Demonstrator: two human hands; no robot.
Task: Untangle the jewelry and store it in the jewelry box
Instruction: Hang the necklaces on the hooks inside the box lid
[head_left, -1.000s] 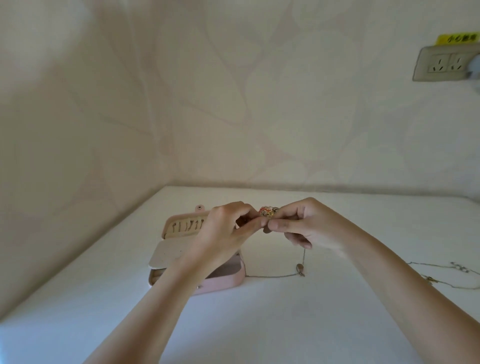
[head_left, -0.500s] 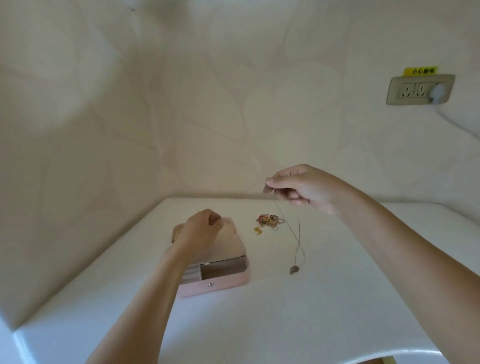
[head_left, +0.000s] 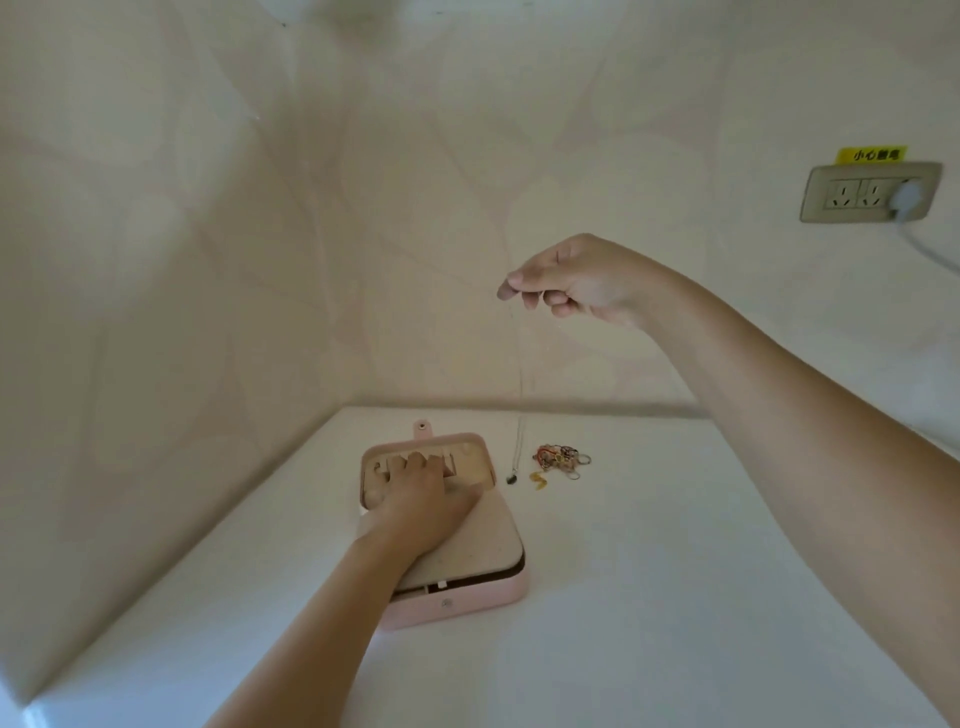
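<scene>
To your right, a double wall socket (head_left: 857, 193) sits under a yellow label (head_left: 872, 154), a white plug (head_left: 906, 195) in it; the surface (head_left: 675, 597) is white.

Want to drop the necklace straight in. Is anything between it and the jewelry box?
The necklace, pinched by the right hand, hangs just right of the jewelry box with nothing between. But the left hand lies over the lid's hook row, and a beige flap covers most of the base. The ring tangle lies farther right.
</scene>
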